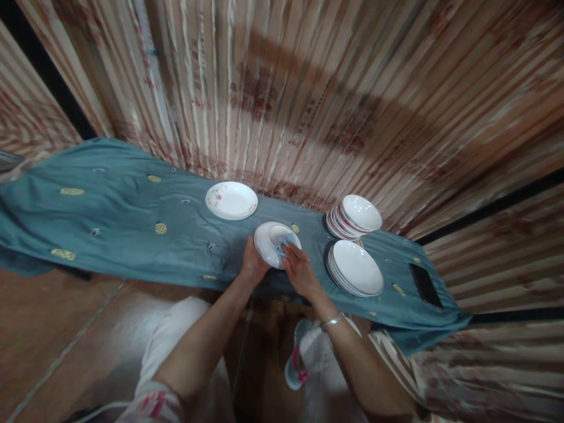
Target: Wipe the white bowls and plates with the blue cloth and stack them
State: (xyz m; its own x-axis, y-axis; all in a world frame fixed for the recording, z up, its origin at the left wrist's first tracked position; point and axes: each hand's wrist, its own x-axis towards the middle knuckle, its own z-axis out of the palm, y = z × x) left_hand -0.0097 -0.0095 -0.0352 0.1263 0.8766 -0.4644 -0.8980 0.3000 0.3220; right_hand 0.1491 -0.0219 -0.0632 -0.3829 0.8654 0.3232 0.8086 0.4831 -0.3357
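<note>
Apparently mid-wipe; I see left hand (255, 261) gripping white dish (263, 242), right hand (299, 270) bunching cloth (286, 241); stacked bowls (361, 212), plates (358, 267): done or waiting, unclear.

Pleated curtain (273, 100), pinkish-beige, dark red floral print, behind far edge of teal-clothed tabletop (118, 205) and round its right end. Dark pole (48, 70) slants up from far left corner. Brown floor (39, 311), pale joint lines, below near edge. Light dim; broad shadow band across curtain.
</note>
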